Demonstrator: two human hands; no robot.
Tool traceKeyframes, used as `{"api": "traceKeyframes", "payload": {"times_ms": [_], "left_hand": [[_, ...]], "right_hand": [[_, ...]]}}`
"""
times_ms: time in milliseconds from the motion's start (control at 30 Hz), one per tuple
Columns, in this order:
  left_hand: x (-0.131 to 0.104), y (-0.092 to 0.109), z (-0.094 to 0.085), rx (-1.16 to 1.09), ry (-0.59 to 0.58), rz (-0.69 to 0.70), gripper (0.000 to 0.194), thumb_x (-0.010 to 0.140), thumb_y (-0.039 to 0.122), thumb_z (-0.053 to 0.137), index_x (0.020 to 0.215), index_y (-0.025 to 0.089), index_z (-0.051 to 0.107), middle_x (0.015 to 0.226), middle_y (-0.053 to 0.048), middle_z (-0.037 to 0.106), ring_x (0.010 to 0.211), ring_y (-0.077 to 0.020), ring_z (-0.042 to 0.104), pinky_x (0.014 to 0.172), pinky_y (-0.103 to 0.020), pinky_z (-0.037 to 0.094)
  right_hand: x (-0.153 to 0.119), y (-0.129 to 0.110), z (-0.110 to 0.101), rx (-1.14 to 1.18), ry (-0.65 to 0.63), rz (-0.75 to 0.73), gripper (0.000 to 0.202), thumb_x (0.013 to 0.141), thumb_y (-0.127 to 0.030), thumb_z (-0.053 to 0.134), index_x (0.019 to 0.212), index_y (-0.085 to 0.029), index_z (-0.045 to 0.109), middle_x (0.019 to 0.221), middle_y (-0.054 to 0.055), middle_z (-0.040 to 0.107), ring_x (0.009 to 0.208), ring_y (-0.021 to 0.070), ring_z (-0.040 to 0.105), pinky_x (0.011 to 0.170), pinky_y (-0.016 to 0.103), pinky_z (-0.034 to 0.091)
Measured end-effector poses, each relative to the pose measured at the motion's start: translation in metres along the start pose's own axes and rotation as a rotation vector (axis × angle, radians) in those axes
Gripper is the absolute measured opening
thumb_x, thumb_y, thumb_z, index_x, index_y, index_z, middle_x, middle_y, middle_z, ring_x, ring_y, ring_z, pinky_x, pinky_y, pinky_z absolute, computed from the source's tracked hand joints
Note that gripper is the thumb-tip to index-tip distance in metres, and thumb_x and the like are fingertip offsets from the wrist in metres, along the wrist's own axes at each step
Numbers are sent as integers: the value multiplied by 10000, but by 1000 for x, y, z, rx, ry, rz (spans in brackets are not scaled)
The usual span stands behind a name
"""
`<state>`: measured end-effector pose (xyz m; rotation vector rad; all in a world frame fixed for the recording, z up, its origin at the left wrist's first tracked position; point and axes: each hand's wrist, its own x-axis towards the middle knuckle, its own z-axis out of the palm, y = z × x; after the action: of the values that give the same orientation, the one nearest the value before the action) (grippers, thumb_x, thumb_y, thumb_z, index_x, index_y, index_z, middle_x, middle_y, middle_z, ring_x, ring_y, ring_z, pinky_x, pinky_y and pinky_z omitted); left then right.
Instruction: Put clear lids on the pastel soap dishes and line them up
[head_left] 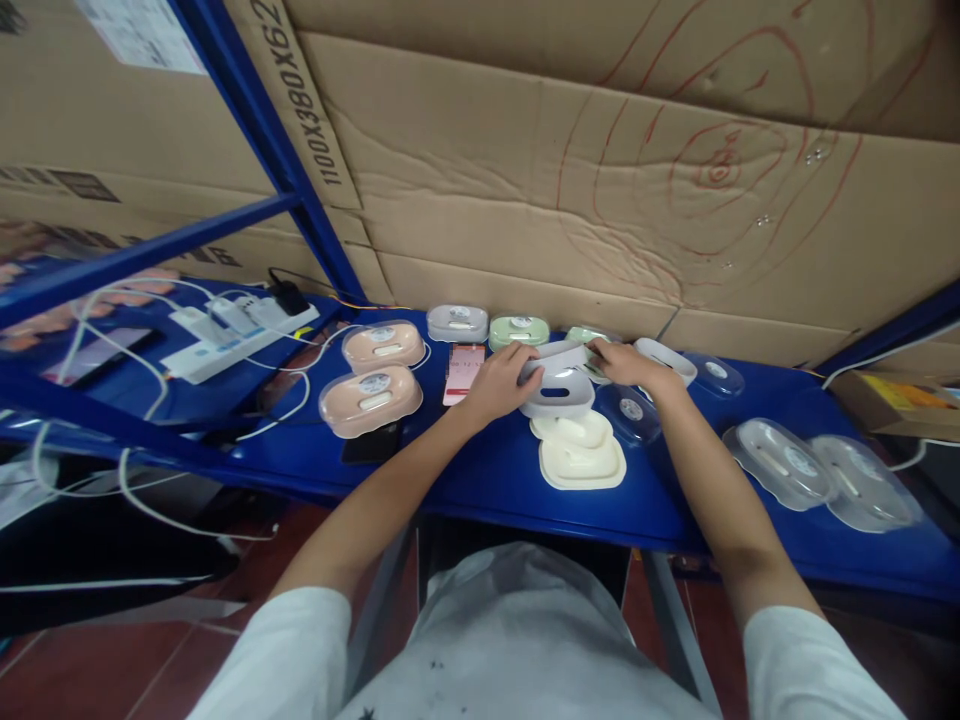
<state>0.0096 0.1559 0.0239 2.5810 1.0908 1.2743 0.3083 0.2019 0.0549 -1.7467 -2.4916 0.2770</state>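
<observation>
My left hand [510, 383] is closed around the left end of a pale grey oval shell [559, 353], thumb in front and fingers behind. Just below it lies another pale grey oval piece [556, 398] with a dark slot in its middle. My right hand [626, 365] reaches over a pale green oval box [592, 334], fingers bent down onto it; its fingertips are partly hidden. Nearer to me are cream moulded pieces [582, 462], overlapping. A clear lid [631, 414] with a round label lies under my right wrist.
Peach boxes [371, 400] with clear lids, a grey box [457, 323] and a green box [519, 331] stand left. A pink-screened phone [464, 373] lies between. Clear-lidded boxes [787, 463] sit right. A power strip [240, 340] with cables lies beyond the blue frame.
</observation>
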Motion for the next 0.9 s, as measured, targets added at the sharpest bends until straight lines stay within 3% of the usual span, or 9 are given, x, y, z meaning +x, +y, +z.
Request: {"api": "traceKeyframes", "payload": {"times_ms": [167,333,433,533,667,767,900], "left_hand": [[-3,2,1,-15,-72,4,161,1046,292,583,1188,221,611,1167,-75,701,1127,-229,699,980,-348,580],[14,-17,-6,56,-115,-60,269,1092,200,444,1309,200,603,1329,-115,663,1311,-226,622,1145,-374,500],[36,-40,-10,144,-179,-130,452,992,121,591,1438,191,568,1496,-158,580,1415,-296,549,1189,-452,457],[55,-60,-9,226,-259,-194,581,868,148,791,1418,211,616,1498,-171,596,1401,-371,550,1155,-520,470],[63,-65,-5,294,-305,-235,414,907,223,782,1311,228,692,1296,-138,718,1246,-344,641,1050,-460,536],[56,-57,-2,328,-280,-245,325,992,262,674,1314,219,688,1332,-136,697,1291,-329,612,1059,-434,528],[47,-49,1,402,-206,-340,329,1069,240,485,1341,159,651,1373,-206,651,1306,-355,602,1049,-475,515]], "right_hand": [[-3,-1,-11,104,104,-15,446,1089,-432,407,1411,-180,585,1328,148,743,1172,302,710,1038,429,531],[-18,3,-40,168,203,-36,531,1099,-562,322,1225,-187,677,1245,110,770,1111,261,711,987,355,543],[-24,10,-51,144,249,4,529,1092,-529,346,1119,-161,726,1123,125,795,1010,269,721,938,357,543],[-27,15,-55,94,327,67,461,1075,-438,416,1184,-120,731,1130,174,793,1048,302,720,961,384,524],[-27,7,-55,60,376,67,409,1052,-333,469,1310,-119,704,1219,178,781,1118,314,719,1005,397,506],[-23,-11,-51,68,341,-19,368,1055,-329,491,1273,-165,738,1255,125,782,1137,289,717,1022,364,498],[-17,-41,-41,90,292,-146,370,1082,-327,457,1263,-196,752,1305,93,766,1220,260,683,1084,337,462]]}}
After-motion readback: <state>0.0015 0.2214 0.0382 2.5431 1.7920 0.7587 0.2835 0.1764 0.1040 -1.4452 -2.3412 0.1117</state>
